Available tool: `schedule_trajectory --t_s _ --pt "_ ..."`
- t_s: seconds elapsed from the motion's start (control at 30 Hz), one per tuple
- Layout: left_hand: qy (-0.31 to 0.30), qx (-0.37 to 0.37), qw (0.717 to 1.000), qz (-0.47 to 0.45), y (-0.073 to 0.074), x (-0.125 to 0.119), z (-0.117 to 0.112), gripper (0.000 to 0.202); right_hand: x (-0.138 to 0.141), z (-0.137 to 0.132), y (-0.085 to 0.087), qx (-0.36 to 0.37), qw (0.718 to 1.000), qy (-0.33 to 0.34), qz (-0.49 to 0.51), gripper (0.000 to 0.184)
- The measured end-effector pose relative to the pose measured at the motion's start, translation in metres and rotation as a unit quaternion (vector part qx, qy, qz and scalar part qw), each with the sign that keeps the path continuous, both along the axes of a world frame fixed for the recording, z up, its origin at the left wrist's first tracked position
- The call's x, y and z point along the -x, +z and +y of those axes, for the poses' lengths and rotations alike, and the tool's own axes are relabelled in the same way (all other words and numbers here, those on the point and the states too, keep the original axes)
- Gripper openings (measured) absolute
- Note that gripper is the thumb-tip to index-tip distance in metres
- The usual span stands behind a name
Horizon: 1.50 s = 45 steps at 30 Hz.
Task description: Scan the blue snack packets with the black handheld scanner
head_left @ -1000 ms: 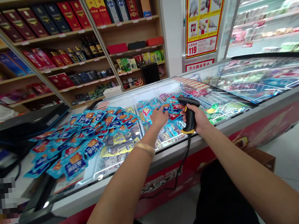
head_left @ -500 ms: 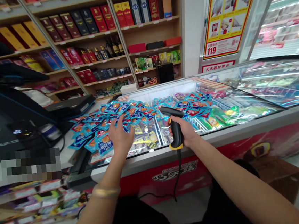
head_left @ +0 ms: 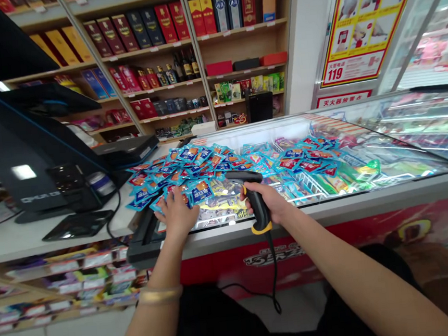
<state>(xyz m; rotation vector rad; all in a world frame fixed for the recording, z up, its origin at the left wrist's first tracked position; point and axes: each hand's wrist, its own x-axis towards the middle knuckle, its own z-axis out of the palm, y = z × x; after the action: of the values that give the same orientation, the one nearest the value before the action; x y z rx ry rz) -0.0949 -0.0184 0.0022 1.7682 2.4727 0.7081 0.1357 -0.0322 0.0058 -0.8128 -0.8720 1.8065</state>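
Observation:
My right hand (head_left: 270,201) is wrapped round the grip of a black and yellow barcode scanner (head_left: 259,206), its head pointing left over the freezer's glass top. From the grip's base a black cable hangs down. My left hand (head_left: 178,214) lies with fingers spread over the near edge of a heap of blue snack packets (head_left: 186,163). A single packet (head_left: 200,191) lies just right of its fingertips. A second cluster of the packets (head_left: 305,155) rests farther right, beyond the scanner. Whether my left fingers press on a packet, I cannot tell.
A chest freezer (head_left: 348,204) with a glass top stands in front of me. On the left, a black checkout terminal (head_left: 38,153) occupies a white counter (head_left: 111,227). Shelves with boxes and bottles (head_left: 159,53) line the back. A cardboard box (head_left: 441,274) sits at lower right.
The view has swung left, so the scene sits farther right. My left hand has come down onto the packets' near edge. The scanner has shifted left relative to the freezer, still in my right hand.

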Motion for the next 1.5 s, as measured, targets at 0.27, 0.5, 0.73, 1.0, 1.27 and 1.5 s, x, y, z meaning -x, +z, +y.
schedule_trajectory --t_s 0.27,0.5,0.73,1.0,1.27,1.5 --pt "-0.002 -0.015 1.000 0.005 0.003 -0.004 -0.006 0.079 0.000 -0.002 -0.003 -0.035 0.999 0.005 -0.018 0.020" --pt "0.015 -0.088 0.996 -0.018 0.003 -0.006 -0.014 0.056 -0.002 -0.002 -0.003 -0.031 0.999 0.012 -0.018 0.021" --pt "-0.073 -0.360 0.929 -0.051 -0.001 0.001 -0.016 0.048 -0.001 -0.003 -0.004 -0.039 0.999 0.009 -0.016 0.022" --pt "-0.221 -0.219 0.867 -0.389 -0.013 -0.039 0.008 0.035 -0.001 -0.003 -0.006 -0.054 0.998 0.010 -0.011 0.024" --pt "-0.223 -0.123 0.848 -0.466 -0.010 -0.056 0.001 0.029 -0.002 -0.004 -0.005 -0.060 0.998 0.015 -0.017 0.025" --pt "-0.221 -0.123 0.852 -0.458 -0.011 -0.055 0.003 0.023 0.001 -0.005 -0.003 -0.052 0.998 0.017 -0.028 0.026"
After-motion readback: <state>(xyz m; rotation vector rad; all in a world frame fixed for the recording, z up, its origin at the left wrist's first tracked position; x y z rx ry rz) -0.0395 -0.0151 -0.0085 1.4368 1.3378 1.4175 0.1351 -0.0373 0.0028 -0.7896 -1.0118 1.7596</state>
